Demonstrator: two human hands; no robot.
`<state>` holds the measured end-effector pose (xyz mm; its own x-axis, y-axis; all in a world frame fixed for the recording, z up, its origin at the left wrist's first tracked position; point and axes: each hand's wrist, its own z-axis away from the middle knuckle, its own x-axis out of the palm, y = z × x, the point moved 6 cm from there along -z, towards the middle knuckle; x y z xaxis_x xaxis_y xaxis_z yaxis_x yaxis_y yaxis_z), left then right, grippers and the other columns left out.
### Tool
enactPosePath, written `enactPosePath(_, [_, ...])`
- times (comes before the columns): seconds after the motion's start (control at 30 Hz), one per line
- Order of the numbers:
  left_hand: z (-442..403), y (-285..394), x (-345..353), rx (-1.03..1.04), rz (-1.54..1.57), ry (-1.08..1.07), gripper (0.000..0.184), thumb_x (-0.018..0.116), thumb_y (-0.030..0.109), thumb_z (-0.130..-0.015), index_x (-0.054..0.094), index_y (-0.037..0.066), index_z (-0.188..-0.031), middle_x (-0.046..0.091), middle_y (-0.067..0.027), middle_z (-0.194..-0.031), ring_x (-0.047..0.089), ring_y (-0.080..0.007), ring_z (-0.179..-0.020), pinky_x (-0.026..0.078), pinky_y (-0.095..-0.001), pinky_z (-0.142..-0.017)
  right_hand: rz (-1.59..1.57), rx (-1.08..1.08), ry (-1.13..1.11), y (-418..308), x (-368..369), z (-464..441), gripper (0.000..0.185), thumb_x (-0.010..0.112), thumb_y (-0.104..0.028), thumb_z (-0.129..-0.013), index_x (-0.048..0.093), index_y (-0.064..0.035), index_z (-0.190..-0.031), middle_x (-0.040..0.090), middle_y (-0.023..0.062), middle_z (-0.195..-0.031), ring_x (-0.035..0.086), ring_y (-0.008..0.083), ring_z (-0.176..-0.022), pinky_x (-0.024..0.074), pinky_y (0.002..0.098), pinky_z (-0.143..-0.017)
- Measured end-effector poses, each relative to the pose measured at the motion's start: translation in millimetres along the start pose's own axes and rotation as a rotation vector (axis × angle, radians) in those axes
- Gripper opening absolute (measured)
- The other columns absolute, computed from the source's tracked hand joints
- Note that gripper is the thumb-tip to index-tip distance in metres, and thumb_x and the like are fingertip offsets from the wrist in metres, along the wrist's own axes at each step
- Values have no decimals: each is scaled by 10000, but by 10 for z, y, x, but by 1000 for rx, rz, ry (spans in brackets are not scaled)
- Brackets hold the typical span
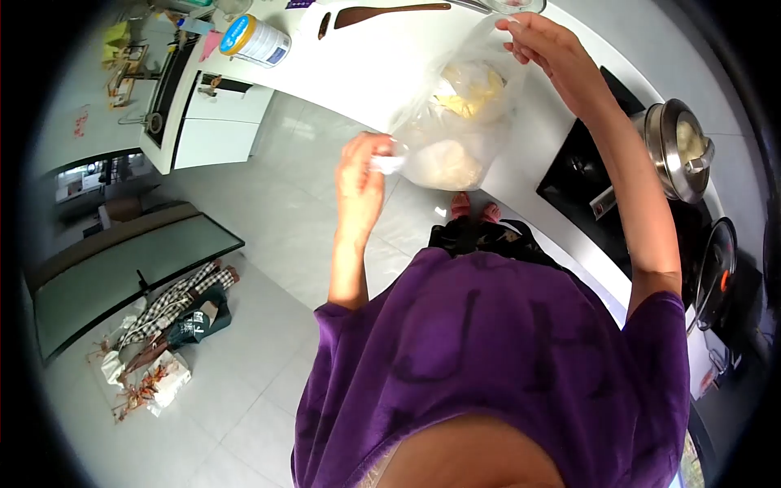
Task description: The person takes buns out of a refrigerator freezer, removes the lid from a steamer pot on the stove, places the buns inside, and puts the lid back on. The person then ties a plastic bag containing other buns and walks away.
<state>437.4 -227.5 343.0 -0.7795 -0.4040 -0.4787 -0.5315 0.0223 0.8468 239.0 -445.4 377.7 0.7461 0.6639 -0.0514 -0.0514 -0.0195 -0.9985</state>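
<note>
A clear plastic bag [423,122] hangs at the counter's edge, stretched between my two hands. Inside it are pale yellow wrapped contents [470,91] and a cream-coloured lump [450,165] lower down; their kind is unclear. My left hand [360,172] is closed on the bag's left side, with a bunched whitish piece of plastic showing beside the fingers. Higher up on the right, my right hand [555,58] pinches the bag's other edge between thumb and fingers.
On the white counter [358,69] lie a wooden spatula [382,12] and a tin [255,41]. To the right, a lidded steel pot [679,150] and a frying pan [716,272] stand by the black stove [573,167]. Bags [195,317] lie on the floor at left.
</note>
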Motion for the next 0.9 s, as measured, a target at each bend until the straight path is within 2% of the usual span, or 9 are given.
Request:
enactPosePath(0.07, [-34, 26, -136, -129, 123, 101, 145, 502, 96, -950, 627, 31, -914, 606, -26, -875, 556, -132, -820, 444, -271, -764, -39, -83, 47, -102, -26, 2, 244, 543, -233, -923, 653, -38, -1018, 526, -5, -786, 488, 89, -777, 390, 240, -860])
enactPosePath(0.1, [-114, 69, -241, -43, 140, 242, 201, 470, 114, -982, 608, 28, -865, 588, 2, -822, 530, -101, -784, 435, -258, -745, -59, -123, 70, -139, -55, -8, 233, 553, -197, -903, 673, -30, -1012, 572, 13, -819, 503, 97, -783, 396, 227, -796])
enactPosePath(0.2, [-352, 63, -399, 5, 245, 338, 163, 494, 110, -970, 603, 21, -886, 583, -27, -810, 535, -110, -783, 444, -266, -743, -84, -260, 78, -205, -135, -61, 214, 524, -157, -926, 663, -6, -989, 516, -23, -773, 471, 99, -753, 385, 238, -747])
enactPosePath(0.33, [-779, 320, -428, 64, 477, 294, 144, 508, 122, -971, 600, 16, -942, 569, -45, -790, 549, -130, -781, 466, -284, -756, -208, -284, 129, -271, -218, 11, 205, 532, -167, -937, 650, -13, -1003, 526, -11, -777, 481, 103, -765, 387, 239, -762])
enactPosePath(0.4, [-946, 448, -432, 91, 582, 174, 143, 526, 158, -974, 585, 27, -981, 586, -48, -835, 568, -158, -805, 473, -360, -892, -220, -252, 166, -363, -270, 186, 204, 528, -165, -947, 638, -8, -1017, 520, -16, -776, 476, 112, -758, 391, 242, -771])
enactPosePath(0.53, [-1004, 364, -345, 90, 241, 148, 170, 522, 158, -973, 616, 21, -1007, 656, -93, -993, 601, -168, -930, 441, -329, -929, -99, -88, 186, -71, -234, 597, 325, 526, -272, -951, 632, -32, -1143, 476, -31, -793, 471, 76, -868, 320, 250, -978])
enactPosePath(0.6, [-885, 128, -248, 25, 127, 142, 238, 548, 232, -964, 622, 11, -1012, 657, -122, -1055, 607, -206, -1016, 429, -335, -965, -159, -55, 167, 133, -113, 796, 315, 511, -246, -962, 629, -40, -1168, 477, -32, -792, 470, 90, -859, 310, 236, -959])
enactPosePath(0.67, [-726, 2, -183, -155, 477, 173, 279, 567, 268, -953, 627, 3, -1018, 647, -146, -1091, 607, -248, -1048, 433, -373, -986, -140, -7, 212, 138, -131, 950, 306, 506, -217, -966, 617, -47, -1195, 549, -11, -871, 502, 99, -917, 323, 249, -977])
enactPosePath(0.9, [-468, 189, -45, -33, 559, 119, 220, 607, 224, -921, 653, 19, -988, 662, -135, -1087, 599, -229, -1077, 416, -358, -985, -202, -163, 226, 221, 53, 986, 290, 528, -117, -966, 572, -12, -1232, 622, 92, -1198, 579, 139, -1069, 429, 277, -964])
